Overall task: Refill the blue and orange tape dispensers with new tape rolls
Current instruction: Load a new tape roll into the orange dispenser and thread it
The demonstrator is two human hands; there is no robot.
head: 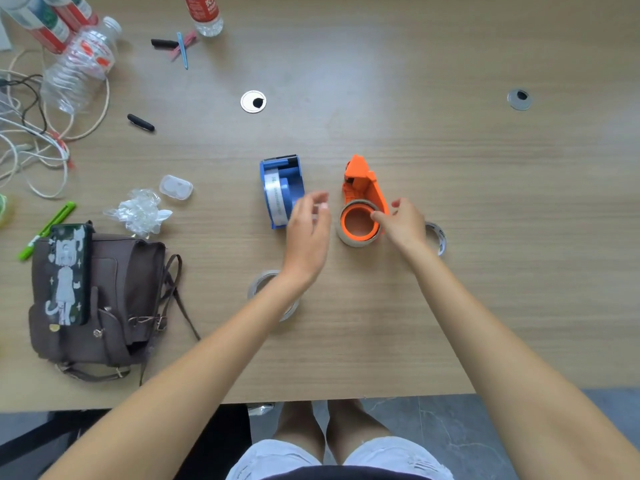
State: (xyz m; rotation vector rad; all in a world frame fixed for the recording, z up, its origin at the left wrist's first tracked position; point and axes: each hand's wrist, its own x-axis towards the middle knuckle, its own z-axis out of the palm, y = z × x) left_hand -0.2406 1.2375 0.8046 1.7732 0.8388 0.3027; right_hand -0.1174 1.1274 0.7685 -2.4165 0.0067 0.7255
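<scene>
Nearest the edge of the pale wood-grain worktop point(450, 306), a clear tape roll with a thin ring shape point(258, 284) lies flat, partly hidden under the left forearm. Left of it sits a brown fabric backpack point(114, 299) with a dark green phone in a cartoon case point(67, 275) resting on top.

Farther in, the left hand point(306, 233) hovers with fingers loosely spread and blurred, holding nothing, just beside the blue plastic tape dispenser point(280, 190), which already carries a white printed tape roll point(275, 195). The right hand point(403, 223) pinches narrowly at the rim of a beige-cored tape roll point(356, 242) seated around the hub of the orange plastic tape dispenser point(363, 188). Behind that hand's wrist a second clear tape roll point(438, 237) lies on the worktop.

Beyond the dispensers are a silver cable grommet point(253, 101), a crumpled clear water bottle point(81, 64) and tangled white cables point(31, 147).
</scene>
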